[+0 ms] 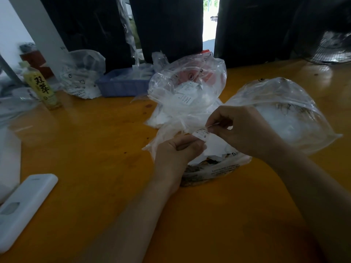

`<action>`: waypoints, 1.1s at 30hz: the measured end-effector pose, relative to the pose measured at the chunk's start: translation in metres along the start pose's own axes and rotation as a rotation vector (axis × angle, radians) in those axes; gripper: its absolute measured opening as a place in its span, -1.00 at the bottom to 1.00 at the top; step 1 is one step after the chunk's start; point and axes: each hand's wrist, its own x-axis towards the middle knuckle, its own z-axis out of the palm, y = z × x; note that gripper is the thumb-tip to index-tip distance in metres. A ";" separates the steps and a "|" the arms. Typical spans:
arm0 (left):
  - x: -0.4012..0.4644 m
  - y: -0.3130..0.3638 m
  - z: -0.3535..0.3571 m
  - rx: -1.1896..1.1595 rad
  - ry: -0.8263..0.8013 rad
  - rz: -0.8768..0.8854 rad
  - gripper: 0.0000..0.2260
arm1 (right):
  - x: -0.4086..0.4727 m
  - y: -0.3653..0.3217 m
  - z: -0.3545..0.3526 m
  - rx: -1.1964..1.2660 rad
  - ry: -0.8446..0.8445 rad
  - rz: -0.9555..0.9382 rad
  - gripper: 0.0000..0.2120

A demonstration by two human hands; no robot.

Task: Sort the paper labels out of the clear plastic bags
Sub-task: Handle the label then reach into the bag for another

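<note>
Near the middle of the orange tabletop (95, 149), left hand (175, 150) curled, fingers (191, 144) gripping crumpled clear bag (171, 130) and lower end of small paper label (201, 134). Right hand (241, 128) just beside, fingers pinching the label's upper end above a printed bag (214, 168). Toward the far edge, two more puffed bags, blue tray (121, 87), yellow bottle (40, 86); white remote (24, 207) at the left edge.

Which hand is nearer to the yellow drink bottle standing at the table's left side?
Left. The left hand is nearer the yellow drink bottle, though well apart; the right hand is farther right.
</note>
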 end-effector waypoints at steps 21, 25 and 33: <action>0.004 0.005 0.000 -0.286 0.039 -0.075 -0.72 | 0.001 0.003 -0.004 0.119 -0.022 0.153 -0.95; 0.004 0.004 0.000 -0.258 0.045 -0.076 -0.79 | 0.000 0.002 -0.004 0.126 -0.082 0.150 -0.93; 0.003 0.006 -0.001 -0.198 0.046 -0.083 -0.83 | 0.001 -0.002 0.006 0.180 0.008 0.211 -0.90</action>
